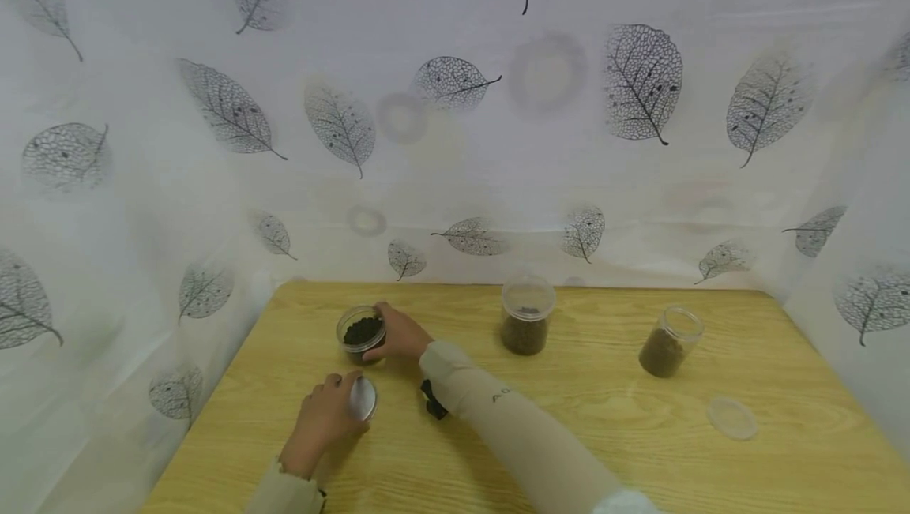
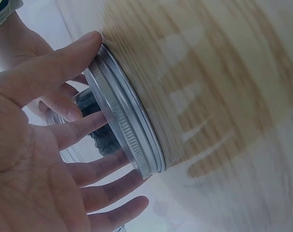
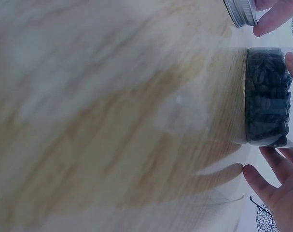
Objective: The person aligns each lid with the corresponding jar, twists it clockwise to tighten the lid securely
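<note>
My left hand [image 1: 323, 418] holds a silver metal screw lid [image 1: 363, 399] by its rim, thumb on one side and fingers on the other. In the left wrist view the ridged lid [image 2: 124, 113] is close to the tabletop; whether it touches is unclear. Just beyond it stands a short clear jar [image 1: 361, 332] without a lid, filled with dark seeds or beans. My right hand [image 1: 404, 336] reaches across and grips this jar from its right side. The right wrist view shows the jar [image 3: 267, 96] upright on the table between the thumb and fingers.
A clear jar [image 1: 524, 332] partly filled with brown grains stands right of my right hand. Farther right is another clear jar [image 1: 661, 352] with brown contents and an open mouth. A translucent round lid [image 1: 732, 418] lies before it. Leaf-patterned curtains [image 1: 469, 182] border the wooden table [image 1: 569, 427].
</note>
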A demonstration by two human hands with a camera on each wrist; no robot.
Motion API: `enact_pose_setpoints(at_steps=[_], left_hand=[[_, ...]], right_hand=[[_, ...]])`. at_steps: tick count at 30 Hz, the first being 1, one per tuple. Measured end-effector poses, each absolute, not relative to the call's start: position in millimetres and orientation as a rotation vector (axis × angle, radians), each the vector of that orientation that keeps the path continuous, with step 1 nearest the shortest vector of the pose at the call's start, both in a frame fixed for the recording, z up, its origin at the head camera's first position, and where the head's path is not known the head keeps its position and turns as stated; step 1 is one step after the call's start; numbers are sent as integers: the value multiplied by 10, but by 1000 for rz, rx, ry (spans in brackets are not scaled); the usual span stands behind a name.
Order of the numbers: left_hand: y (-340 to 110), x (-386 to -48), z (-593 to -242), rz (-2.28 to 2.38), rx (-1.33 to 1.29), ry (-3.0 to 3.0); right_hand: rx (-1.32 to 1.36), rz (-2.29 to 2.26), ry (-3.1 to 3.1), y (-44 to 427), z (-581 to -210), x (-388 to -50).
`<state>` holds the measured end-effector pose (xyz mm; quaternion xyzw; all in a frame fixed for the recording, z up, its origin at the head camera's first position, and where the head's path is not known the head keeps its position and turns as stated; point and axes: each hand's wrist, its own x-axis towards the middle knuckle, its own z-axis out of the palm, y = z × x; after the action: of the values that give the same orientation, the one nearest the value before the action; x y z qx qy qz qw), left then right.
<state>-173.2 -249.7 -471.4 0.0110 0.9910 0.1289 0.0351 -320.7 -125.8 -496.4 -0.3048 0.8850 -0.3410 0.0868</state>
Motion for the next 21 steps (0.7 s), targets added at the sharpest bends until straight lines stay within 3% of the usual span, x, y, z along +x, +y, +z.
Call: enact_pose_setpoints(at_steps=[21], left_hand=[[-2530, -1746, -4737, 386, 57, 3029]], right_hand=[[-879, -1034, 2532, -1211, -5074, -3248]])
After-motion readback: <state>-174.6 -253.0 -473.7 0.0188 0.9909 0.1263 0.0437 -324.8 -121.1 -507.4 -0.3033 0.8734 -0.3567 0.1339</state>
